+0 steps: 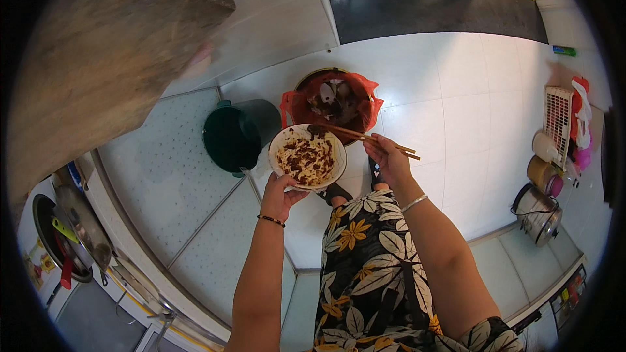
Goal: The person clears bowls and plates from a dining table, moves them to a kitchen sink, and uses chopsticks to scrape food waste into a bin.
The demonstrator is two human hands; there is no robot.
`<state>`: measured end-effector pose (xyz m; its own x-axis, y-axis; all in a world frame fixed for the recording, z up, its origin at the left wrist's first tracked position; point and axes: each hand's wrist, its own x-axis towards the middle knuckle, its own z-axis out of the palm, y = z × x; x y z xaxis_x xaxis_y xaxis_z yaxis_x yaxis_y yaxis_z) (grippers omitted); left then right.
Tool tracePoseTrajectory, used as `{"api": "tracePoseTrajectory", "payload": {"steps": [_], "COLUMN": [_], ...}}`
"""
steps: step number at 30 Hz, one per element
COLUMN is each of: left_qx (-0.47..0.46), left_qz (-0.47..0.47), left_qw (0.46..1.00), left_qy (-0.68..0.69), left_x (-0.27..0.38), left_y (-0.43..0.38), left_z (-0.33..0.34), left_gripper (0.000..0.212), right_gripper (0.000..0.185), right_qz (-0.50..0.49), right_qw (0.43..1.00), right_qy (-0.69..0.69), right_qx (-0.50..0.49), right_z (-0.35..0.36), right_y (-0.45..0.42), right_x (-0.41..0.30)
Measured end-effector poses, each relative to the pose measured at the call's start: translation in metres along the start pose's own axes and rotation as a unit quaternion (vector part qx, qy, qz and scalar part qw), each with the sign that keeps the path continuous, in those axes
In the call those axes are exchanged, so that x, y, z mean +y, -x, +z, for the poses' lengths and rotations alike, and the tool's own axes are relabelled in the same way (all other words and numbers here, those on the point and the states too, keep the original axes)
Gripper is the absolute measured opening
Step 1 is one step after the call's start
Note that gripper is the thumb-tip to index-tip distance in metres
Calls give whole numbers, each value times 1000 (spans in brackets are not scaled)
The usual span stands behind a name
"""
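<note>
My left hand (pixel 282 194) grips the near-left rim of a white bowl (pixel 342 168). Dark brown food residue (pixel 303 154) is smeared across the bowl's inside. In my right hand (pixel 389 159) is a pair of wooden chopsticks (pixel 362 136), their tips at the bowl's far rim beside a dark clump (pixel 317 132). The bowl is held over the near edge of a trash bin lined with a red plastic bag (pixel 369 90). Mixed waste (pixel 332 98) lies inside the bag. The bowl hides part of the bin's near side.
A dark green bucket (pixel 274 112) stands left of the bin. Along the right wall are a white plastic basket (pixel 557 112), several jars and a steel pot (pixel 535 212). Pans (pixel 44 215) sit at far left, near a sink faucet (pixel 166 318). A brown slab (pixel 122 58) juts in at upper left.
</note>
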<state>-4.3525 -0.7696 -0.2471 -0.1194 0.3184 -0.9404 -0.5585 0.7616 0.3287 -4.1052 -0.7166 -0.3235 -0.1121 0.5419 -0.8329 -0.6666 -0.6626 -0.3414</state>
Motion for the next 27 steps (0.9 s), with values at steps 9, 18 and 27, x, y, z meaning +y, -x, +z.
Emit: {"api": "tracePoseTrajectory", "payload": {"steps": [9,18,27], "left_qx": [4,0,42], "left_qz": [21,8,76], "left_qw": [1000,1000,995], "left_qy": [9,14,-46], "left_x": [0,-3,-2], "left_y": [2,2,6], "left_z": [-2,5,14], "left_gripper": [48,50,54], "right_gripper": [25,21,22], "right_qz": [32,-10,82], "right_qw": [986,999,968], "right_qy": [156,29,232], "right_qx": [-57,-25,-45], "right_z": [0,4,0], "right_y": [6,-9,20], "right_x": [2,-10,-30]}}
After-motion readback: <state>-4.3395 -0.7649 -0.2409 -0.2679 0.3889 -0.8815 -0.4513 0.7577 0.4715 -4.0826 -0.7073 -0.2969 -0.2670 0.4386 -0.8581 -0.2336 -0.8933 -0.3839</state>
